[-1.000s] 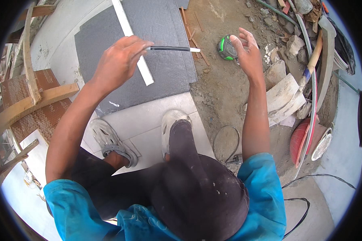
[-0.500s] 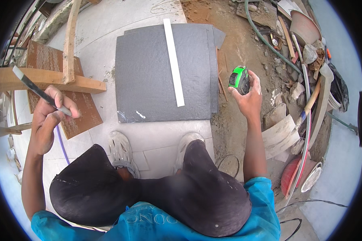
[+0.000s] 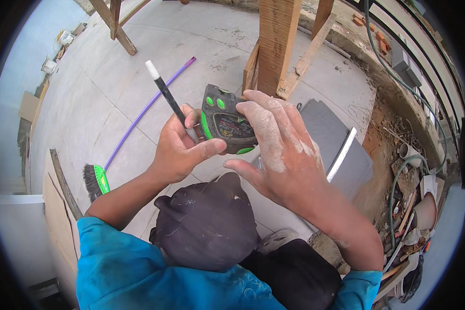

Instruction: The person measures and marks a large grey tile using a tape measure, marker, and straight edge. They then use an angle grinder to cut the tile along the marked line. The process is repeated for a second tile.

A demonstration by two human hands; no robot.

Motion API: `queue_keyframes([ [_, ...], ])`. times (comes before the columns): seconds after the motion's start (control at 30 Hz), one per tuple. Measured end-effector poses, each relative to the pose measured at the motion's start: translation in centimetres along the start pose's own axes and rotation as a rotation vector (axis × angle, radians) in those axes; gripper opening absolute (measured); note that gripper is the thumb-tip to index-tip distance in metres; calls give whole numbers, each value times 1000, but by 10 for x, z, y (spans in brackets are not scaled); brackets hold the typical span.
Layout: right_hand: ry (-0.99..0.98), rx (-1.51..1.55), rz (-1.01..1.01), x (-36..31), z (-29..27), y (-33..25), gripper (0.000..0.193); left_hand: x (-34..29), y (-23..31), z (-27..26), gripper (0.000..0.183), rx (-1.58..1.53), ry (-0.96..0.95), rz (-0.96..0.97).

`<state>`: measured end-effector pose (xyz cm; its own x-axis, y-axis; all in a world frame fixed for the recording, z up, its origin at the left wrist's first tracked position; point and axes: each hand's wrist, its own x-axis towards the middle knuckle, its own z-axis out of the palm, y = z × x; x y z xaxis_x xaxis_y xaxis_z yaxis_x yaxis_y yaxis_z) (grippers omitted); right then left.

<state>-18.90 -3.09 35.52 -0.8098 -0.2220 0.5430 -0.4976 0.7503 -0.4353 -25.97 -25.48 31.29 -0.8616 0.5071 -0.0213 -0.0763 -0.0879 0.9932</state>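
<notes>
My left hand (image 3: 183,147) is closed on two things at once. A black marker with white ends (image 3: 166,95) slants up between its fingers, and its thumb presses the lower edge of a black and green tape measure (image 3: 226,121). My right hand (image 3: 284,147), dusted with pale powder, is at the right side of the tape measure. Its fingertips overlap the case, while the thumb stretches apart below it. What lies behind these fingers is hidden. Beyond the right hand, a white straight strip (image 3: 342,155) lies on dark grey tiles (image 3: 320,121).
To the left, a purple-handled broom (image 3: 139,116) with a green head lies on the tiled floor. A wooden post (image 3: 276,46) rises ahead. Rubble and a hose (image 3: 395,188) line the right side, with a railing (image 3: 416,49) farther off.
My view has swung left. The tape measure, earlier in my right hand alone, has come over to my left hand, which still holds the marker. Both hands are now together.
</notes>
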Motion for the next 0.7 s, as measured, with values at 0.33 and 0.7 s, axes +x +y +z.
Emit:
queue_keyframes([
  [0.33,-49,-51,351,-132,35,76,33,-39,-148,-220,35,210,923,-315],
  [0.7,65,-255,955,-283,32,122,16,-70,-246,-317,34,96,1010,-695],
])
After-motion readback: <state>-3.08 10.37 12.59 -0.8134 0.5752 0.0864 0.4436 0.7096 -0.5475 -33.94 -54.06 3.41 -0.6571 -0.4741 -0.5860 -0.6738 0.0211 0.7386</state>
